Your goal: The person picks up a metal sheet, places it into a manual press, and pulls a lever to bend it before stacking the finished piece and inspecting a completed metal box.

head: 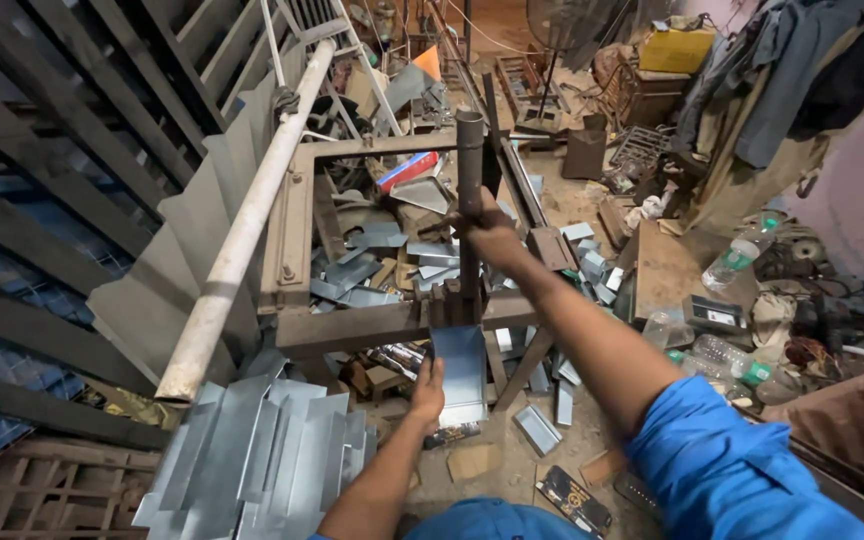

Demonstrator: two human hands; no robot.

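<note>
Sheet-metal piece (pixel 460 372): we clamp it with our left hand (pixel 426 388) below the press frame (pixel 297 250); our right hand (pixel 492 232) grips the lever (pixel 469 170).

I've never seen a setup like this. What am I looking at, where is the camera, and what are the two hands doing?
The single picture comes from a camera worn on a person's head, looking down at their own arms in a cluttered metal workshop. In front stands a rusty steel frame with an upright lever handle. The right hand grips that handle. The left hand holds a shiny folded sheet-metal piece at the frame's front bar. A stack of similar folded sheets lies at lower left, and cut scraps lie on the floor inside the frame. A white pipe leans along the frame's left side, and plastic bottles lie at the right.
</note>
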